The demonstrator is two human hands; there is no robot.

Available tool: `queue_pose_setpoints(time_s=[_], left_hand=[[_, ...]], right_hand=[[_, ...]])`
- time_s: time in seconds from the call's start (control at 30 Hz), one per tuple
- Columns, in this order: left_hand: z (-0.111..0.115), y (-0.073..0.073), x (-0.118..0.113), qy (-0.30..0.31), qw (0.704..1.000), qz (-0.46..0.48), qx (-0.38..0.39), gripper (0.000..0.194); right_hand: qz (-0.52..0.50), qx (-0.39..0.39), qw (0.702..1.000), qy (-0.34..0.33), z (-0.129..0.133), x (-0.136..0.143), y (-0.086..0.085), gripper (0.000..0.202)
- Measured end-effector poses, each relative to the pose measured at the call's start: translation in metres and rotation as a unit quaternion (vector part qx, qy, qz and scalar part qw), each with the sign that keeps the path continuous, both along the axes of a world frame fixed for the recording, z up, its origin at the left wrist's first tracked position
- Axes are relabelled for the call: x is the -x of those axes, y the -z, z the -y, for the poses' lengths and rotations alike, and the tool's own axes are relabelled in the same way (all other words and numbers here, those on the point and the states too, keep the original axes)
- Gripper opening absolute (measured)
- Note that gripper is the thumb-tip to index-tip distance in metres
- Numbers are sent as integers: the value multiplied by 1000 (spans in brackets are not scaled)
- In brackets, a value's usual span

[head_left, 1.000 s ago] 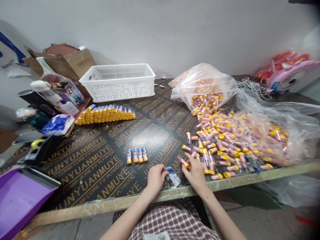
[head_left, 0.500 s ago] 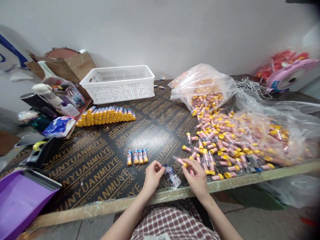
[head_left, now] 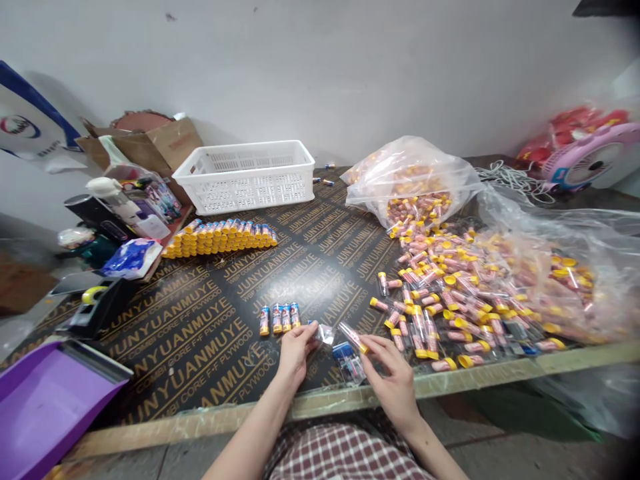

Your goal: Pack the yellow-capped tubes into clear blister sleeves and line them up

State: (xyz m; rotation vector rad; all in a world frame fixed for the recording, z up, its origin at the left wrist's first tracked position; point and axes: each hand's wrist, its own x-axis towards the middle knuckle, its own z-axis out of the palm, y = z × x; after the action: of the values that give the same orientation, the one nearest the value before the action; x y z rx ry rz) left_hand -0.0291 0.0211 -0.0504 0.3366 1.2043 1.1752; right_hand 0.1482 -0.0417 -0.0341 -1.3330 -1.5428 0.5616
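My left hand (head_left: 295,350) pinches a small clear plastic sleeve (head_left: 325,333) with blue print. My right hand (head_left: 393,373) grips a small clear tube (head_left: 353,336) by its yellow-capped end; it has pink contents and its far end tilts up toward the sleeve, apart from it. Between my hands, near the table edge, lies a little heap of printed sleeves (head_left: 349,367). Just beyond my left hand, several blue-wrapped tubes (head_left: 279,319) with yellow ends are lined up side by side. A large heap of pink tubes (head_left: 445,293) with yellow caps spreads to the right of my right hand.
A white plastic basket (head_left: 247,190) stands at the back, with stacked blue-wrapped tubes (head_left: 220,240) before it. A plastic bag (head_left: 415,170) spills tubes. A purple dustpan (head_left: 55,407) and a tape dispenser (head_left: 97,303) are at left, a pink fan (head_left: 595,160) at far right.
My left hand has moved slightly left, away from the sleeve heap, with one sleeve now showing in its fingers. The tube in my right hand has come nearer to it. The view has shifted slightly.
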Motion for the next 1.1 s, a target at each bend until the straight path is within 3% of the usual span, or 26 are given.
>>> queue_pose_setpoints(time_s=[0.3,0.43,0.6,0.7,0.77,0.9,1.1], left_hand=[[-1,-2,1,-30,999,-25,-1,35],[1,-2,-1,-21,999,-37,-15,36],[7,-11,-7,54,996,17,-73,32],[11,-20,-9,95,991,46,-84,44],[13,-26,-10,136,986,52,-78,47],[19,-34,-12,239,967,49,-77,34],[28,-35,-18,269,959,50,-68,34]], right_hand=[[33,-41,999,-8,2,5,-4,31],[27,-4,998,-55,4,8,-2,30],[-19,49,993,-109,3,9,4,32],[-43,58,989,-130,0,9,7,36],[-27,41,991,-127,-4,8,8,46],[23,-10,993,-117,-11,6,2,76],[-13,20,977,-212,-13,3,-4,86]])
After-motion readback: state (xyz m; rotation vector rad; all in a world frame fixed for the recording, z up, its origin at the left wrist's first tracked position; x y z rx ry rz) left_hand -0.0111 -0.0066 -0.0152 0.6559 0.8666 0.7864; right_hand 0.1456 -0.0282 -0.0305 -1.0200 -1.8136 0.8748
